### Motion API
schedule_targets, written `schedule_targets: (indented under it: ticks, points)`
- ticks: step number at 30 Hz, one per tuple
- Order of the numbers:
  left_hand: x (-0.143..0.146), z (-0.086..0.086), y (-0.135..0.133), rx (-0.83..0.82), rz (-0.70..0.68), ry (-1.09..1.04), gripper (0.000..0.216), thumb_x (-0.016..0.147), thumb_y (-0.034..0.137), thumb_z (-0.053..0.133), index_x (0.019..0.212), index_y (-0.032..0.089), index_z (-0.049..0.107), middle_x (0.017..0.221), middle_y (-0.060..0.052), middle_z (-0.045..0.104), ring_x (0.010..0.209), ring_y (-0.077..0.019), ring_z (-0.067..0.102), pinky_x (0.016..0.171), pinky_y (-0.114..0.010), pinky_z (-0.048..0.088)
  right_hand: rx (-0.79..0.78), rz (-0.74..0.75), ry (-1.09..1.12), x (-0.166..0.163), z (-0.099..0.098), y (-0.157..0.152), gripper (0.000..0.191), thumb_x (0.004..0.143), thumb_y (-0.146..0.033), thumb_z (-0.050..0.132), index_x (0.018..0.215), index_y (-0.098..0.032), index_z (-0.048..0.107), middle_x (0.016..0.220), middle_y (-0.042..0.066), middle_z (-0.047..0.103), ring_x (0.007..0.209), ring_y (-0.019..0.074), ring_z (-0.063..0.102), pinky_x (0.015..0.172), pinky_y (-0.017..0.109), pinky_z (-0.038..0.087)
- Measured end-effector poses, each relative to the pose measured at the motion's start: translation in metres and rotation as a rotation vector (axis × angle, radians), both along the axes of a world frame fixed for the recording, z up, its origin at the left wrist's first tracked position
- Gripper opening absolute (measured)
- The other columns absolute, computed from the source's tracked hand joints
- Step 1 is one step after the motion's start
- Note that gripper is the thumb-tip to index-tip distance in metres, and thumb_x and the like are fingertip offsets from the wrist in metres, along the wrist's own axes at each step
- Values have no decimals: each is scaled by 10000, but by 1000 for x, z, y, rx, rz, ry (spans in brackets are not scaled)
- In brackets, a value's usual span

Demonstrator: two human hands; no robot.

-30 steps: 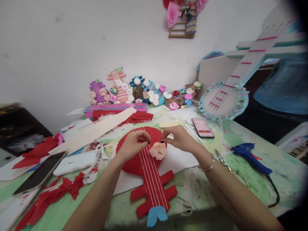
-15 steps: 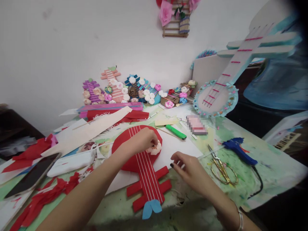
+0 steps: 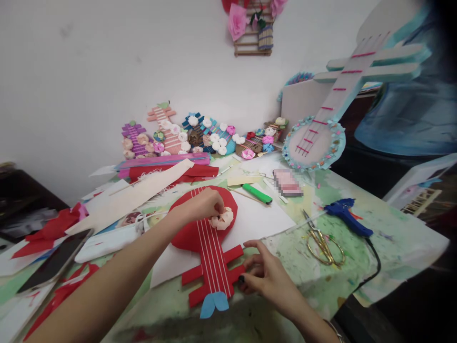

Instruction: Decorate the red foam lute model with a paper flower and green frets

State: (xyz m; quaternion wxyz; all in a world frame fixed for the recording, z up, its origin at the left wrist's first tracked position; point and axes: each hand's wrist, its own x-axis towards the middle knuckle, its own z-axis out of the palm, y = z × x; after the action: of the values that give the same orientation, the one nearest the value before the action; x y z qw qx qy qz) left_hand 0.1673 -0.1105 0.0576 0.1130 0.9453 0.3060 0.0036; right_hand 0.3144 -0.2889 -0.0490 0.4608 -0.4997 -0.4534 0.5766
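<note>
A red pipa-shaped craft [image 3: 185,233] with white strings and a blue leaf-like tip [image 3: 214,304] lies on white paper, its neck toward me. My left hand [image 3: 209,205] reaches across its round body, fingers closed at a cream crepe-paper flower [image 3: 223,220] on the body's right side. The fingers partly cover the flower's upper left. Beside the neck, my right hand [image 3: 266,274] is open with curved fingers apart. Its thumb is close to the end of the lower right red peg [image 3: 236,274]; whether it touches is hard to tell.
Gold-handled scissors [image 3: 324,245] and a blue glue gun [image 3: 348,216] with a cord lie right. A green cutter [image 3: 257,194] and a pink phone-like item [image 3: 287,182] are behind. Left are a dark phone [image 3: 53,262] and red scraps. Small flowered instruments [image 3: 167,133] line the wall.
My right hand has moved left and down to the red craft's lower right peg. My left hand stays at the cream flower. The whole view has shifted slightly.
</note>
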Motion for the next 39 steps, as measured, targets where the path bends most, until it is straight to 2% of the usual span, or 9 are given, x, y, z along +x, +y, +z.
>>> schedule_targets:
  ticks: [4,6,10,13,21,28,33,37,39]
  points:
    - [-4,-1,0,-93,13,-37,252,606,42,526,668,162,739,605,-4,703,563,-116,602,508,-173,371,25,-16,76,-6,-2,-4,196,661,-124,568,816,-191,469,704,-30,605,566,118,623,530,232,500]
    - [-4,-1,0,-126,23,-65,248,612,43,531,670,165,739,613,-1,707,588,-122,618,534,-172,388,23,-32,168,-9,0,-5,130,697,-158,561,782,-190,468,695,-23,614,602,130,637,574,254,519]
    - [-4,0,2,-103,33,-98,227,621,45,558,691,161,740,678,-19,725,660,-144,643,596,-188,416,69,-84,336,-13,7,-5,96,746,-224,579,805,-186,514,819,10,637,725,155,650,691,308,542]
    - [-5,2,10,-130,66,-122,216,631,73,582,744,159,745,733,-36,733,684,-157,650,595,-194,433,101,-129,358,-14,9,-3,113,771,-265,590,838,-178,561,857,23,643,737,160,648,723,316,538]
    - [-3,6,40,-408,144,-146,243,638,140,587,829,120,735,779,-56,729,676,-171,652,596,-221,491,115,-208,346,-9,12,11,176,785,-282,589,938,-196,580,863,16,665,710,149,652,676,267,519]
    - [10,-1,65,-569,223,-104,250,603,174,620,826,112,716,699,-42,710,641,-172,650,570,-230,512,160,-332,216,5,8,28,219,755,-246,584,953,-155,601,869,41,678,733,160,649,657,268,524]
    - [22,-1,63,-599,234,-47,182,563,138,625,724,121,709,604,-25,684,577,-164,636,524,-225,502,187,-280,69,12,1,29,242,748,-186,530,971,-156,619,961,60,679,785,176,654,715,311,535]
    - [28,-1,54,-617,241,4,136,543,123,618,656,128,694,549,-20,665,555,-166,631,508,-227,496,262,-198,-197,29,5,16,228,758,-195,512,932,-176,659,958,54,689,842,192,646,780,342,519]
    - [29,-3,51,-612,236,21,123,538,120,611,632,131,689,542,-18,661,555,-160,628,509,-217,491,305,-255,-380,47,11,7,224,769,-219,515,933,-188,664,936,54,696,849,197,643,807,353,500]
